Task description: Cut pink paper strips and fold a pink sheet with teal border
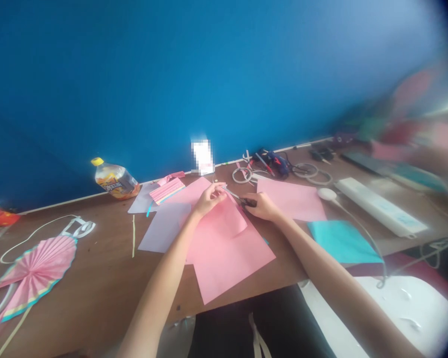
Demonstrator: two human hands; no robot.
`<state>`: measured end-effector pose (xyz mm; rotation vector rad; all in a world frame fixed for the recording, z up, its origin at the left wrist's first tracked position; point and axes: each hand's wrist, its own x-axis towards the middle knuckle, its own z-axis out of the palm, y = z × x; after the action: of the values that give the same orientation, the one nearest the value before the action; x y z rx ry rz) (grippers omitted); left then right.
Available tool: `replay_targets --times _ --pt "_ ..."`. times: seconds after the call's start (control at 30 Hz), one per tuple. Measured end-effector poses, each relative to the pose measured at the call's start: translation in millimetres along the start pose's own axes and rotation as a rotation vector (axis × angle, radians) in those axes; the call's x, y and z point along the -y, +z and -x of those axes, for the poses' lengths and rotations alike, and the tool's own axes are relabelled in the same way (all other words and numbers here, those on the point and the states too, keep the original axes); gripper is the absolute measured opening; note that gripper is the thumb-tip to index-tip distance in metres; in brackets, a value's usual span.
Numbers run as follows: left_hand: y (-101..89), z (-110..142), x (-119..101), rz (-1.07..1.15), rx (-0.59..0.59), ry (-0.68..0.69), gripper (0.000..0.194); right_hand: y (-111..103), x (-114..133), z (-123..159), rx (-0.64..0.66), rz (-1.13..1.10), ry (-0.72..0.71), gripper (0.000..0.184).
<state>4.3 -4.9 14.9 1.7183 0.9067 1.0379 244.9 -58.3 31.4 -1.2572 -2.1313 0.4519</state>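
The pink paper (233,263) was on the brown table (100,288), in front of the person, with a top part curled up. The left hand (210,198) had its fingers pinched together on that curled part. The right hand (263,206) was closed around the dark handles of the scissors (242,200), and the blades pointed at the paper by the left hand. Pale purple paper (166,227) and a small folded pink striped piece (168,190) lay to the left, near a yellow-capped bottle (117,181). A teal square (343,242) lay to the right, near a long white power strip (383,206). A folded pink fan (47,268) was far left.
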Motion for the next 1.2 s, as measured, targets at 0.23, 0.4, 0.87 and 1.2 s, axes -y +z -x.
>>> replay_targets --times 0.23,0.4,0.87,1.2 --pt "1.8 -1.5 -1.3 0.034 -0.028 -0.033 0.037 0.0 0.3 2.2 0.002 0.19 -0.007 0.041" --pt "3.4 -2.6 -3.0 -0.009 -0.055 -0.018 0.033 -0.7 1.3 3.4 0.019 0.314 -0.013 0.044" --pt "-9.7 -4.0 -1.7 0.023 -0.288 -0.02 0.031 -4.6 7.0 3.3 -0.054 0.393 0.03 0.047" --pt "-47.6 -7.2 16.4 -0.158 -0.565 -0.108 0.046 -1.4 -2.3 -1.1 -0.065 0.399 0.178 0.045"
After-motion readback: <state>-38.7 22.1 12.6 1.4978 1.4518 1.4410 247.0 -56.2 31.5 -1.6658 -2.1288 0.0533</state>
